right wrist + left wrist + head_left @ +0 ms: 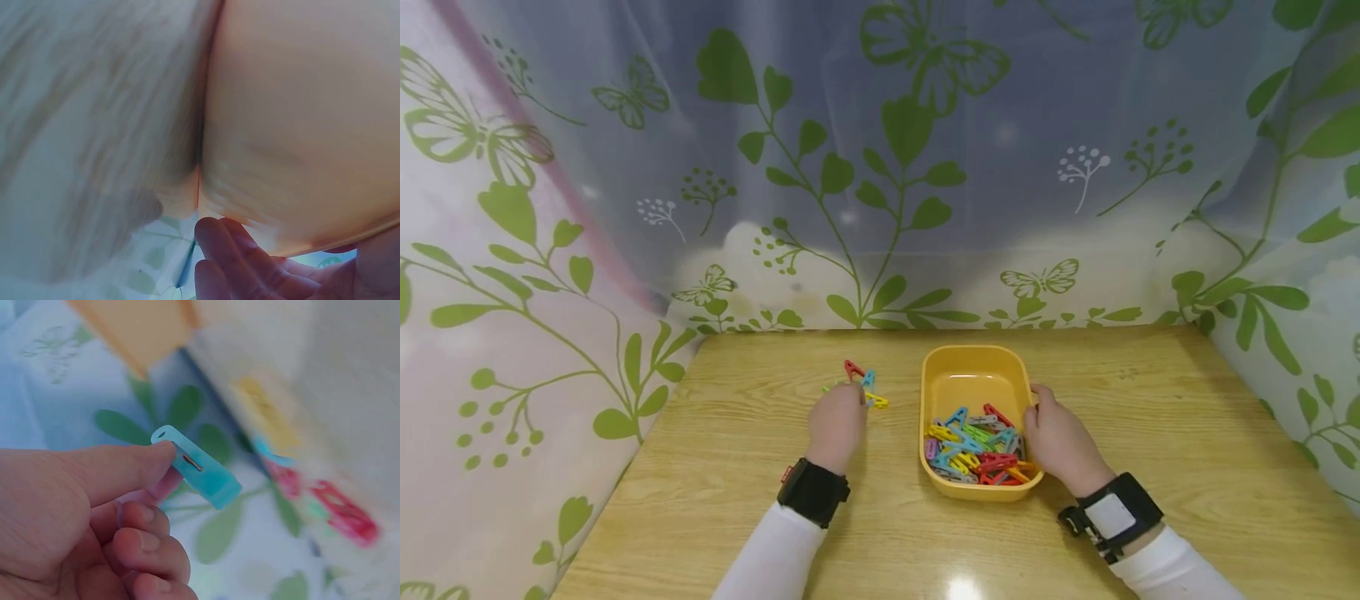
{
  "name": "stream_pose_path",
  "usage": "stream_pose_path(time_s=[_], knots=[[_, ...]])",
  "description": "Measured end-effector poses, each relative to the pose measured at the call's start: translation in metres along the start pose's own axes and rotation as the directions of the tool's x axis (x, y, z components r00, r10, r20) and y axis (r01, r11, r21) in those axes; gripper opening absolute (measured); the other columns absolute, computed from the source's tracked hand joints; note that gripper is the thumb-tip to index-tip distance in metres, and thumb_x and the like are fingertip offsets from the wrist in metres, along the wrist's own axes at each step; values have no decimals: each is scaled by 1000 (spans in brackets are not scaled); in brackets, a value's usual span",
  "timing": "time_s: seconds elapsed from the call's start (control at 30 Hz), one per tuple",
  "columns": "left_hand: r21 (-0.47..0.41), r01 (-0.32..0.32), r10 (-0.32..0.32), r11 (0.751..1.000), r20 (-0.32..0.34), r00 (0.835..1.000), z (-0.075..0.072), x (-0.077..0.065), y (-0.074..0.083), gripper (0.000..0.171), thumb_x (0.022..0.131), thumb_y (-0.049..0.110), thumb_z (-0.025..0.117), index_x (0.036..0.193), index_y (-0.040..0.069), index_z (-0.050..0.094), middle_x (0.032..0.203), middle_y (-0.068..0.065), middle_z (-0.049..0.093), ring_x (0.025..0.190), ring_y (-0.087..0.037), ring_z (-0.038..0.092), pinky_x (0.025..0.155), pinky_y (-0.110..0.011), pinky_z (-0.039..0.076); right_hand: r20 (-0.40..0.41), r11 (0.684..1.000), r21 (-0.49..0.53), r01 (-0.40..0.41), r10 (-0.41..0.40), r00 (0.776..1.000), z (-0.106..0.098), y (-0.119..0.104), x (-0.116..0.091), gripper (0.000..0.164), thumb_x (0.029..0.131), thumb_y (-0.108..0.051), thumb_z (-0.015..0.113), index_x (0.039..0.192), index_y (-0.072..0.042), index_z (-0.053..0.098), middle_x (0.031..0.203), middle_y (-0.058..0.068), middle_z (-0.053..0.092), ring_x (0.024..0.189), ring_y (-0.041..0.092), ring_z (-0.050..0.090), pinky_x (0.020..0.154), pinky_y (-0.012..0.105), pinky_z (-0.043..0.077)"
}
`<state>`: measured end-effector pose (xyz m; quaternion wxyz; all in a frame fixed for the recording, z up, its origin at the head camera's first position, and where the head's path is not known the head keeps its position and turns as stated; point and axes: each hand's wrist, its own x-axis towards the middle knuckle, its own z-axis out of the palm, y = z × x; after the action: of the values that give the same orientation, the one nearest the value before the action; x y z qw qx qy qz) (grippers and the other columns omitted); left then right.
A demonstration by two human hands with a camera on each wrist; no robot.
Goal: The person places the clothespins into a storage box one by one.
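My left hand (837,427) pinches a light blue clothespin (209,480) between thumb and index finger, the other fingers curled below. Beside that hand in the head view lie a few loose clothespins: a red one (853,369), a blue one (868,381), a yellow one (877,402) and a bit of green, partly hidden by the hand. To their right stands a yellow plastic tub (976,360) with several mixed-colour clothespins (977,450) heaped in its near half. My right hand (1063,437) grips the tub's right side, fingers against the outer wall and thumb at the rim.
The wooden table (737,483) runs back to a hanging cloth (880,208) printed with green leaves and butterflies. More of this cloth hangs along the left and right sides. Each wrist wears a black strap.
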<state>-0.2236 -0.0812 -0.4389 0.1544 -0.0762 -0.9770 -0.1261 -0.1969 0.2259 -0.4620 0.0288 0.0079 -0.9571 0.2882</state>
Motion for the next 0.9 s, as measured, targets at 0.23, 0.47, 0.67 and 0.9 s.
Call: stream_pose_path(time_s=[0.23,0.47,0.67,0.9], knots=[[-118,-121,117,986,-38,992,-20,-11,42,17,94,15,77,82,11,65,76,-2,61,59,-12,52,49,-24,39,3,1000,-5,14,-14,1000,0,-2,1,50,110,-17,35,149,15,32,86,16,62,65,20,55,55,31,41],[-159,-222,226,962,5,974,-26,-29,79,11,97,18,74,88,13,68,79,2,61,62,-7,51,54,-20,40,10,1000,4,-6,6,1000,1,-1,0,50,110,-18,35,150,13,32,93,18,64,70,22,57,58,32,44],[-108,-337,339,935,-1,941,-20,-42,97,10,95,17,76,87,15,70,77,5,59,62,-4,49,53,-16,38,11,1000,-3,-17,17,1000,1,0,0,50,110,-18,36,149,12,33,106,23,67,78,24,61,66,36,50],[-44,-412,413,910,0,911,-10,-47,106,10,89,18,82,86,18,72,81,7,66,68,-5,61,54,-15,42,6,1000,-4,-25,25,1000,1,1,0,49,110,-18,36,149,12,34,110,25,67,81,25,62,70,40,53]])
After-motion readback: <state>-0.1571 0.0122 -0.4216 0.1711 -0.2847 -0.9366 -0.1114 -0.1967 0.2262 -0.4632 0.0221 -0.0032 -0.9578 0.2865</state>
